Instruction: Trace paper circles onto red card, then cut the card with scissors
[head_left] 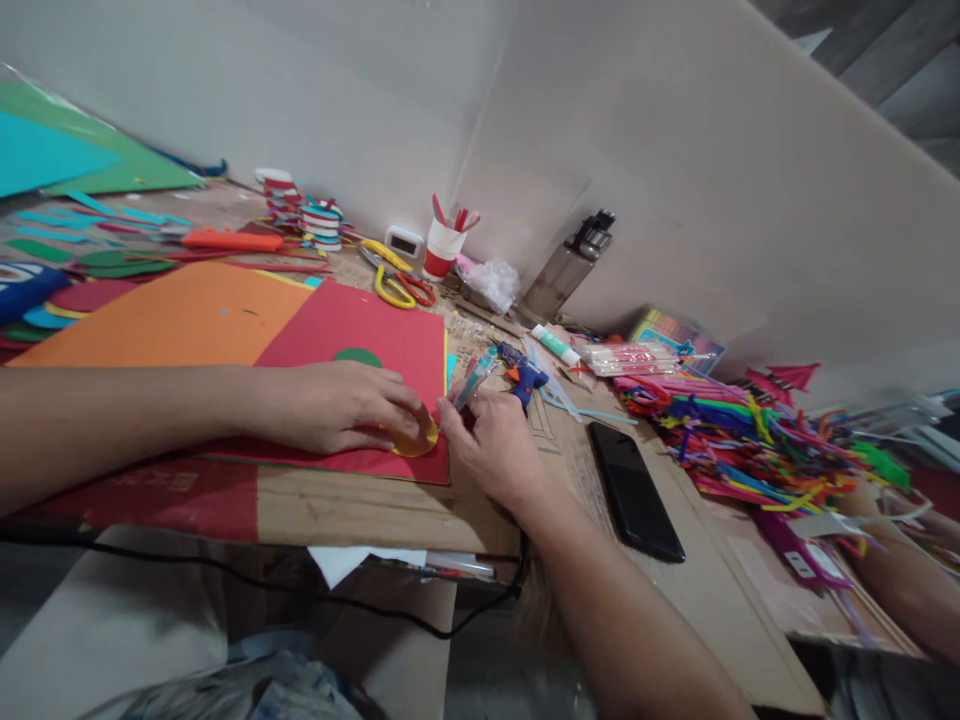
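Observation:
A red sheet [390, 340] lies flat near the table's front edge, partly over an orange sheet [187, 320]. My left hand [345, 408] rests on the red sheet with its fingers on a yellow disc [421, 438], pressing it near the sheet's right edge. Behind that hand a green disc [358, 356] shows in part. My right hand [495, 440] is closed around a slim, clear and bluish tool [480, 370] that looks like a pen, just right of the red sheet. A blue glue gun [525, 378] lies right behind this hand.
A black phone [634, 490] lies right of my right forearm. Colourful pipe cleaners [720, 430] are heaped at the right, near another person's arm [907, 570]. Scissors [394, 285], a paper cup [444, 248] and a glue stick [555, 345] are at the back. A cable hangs along the front.

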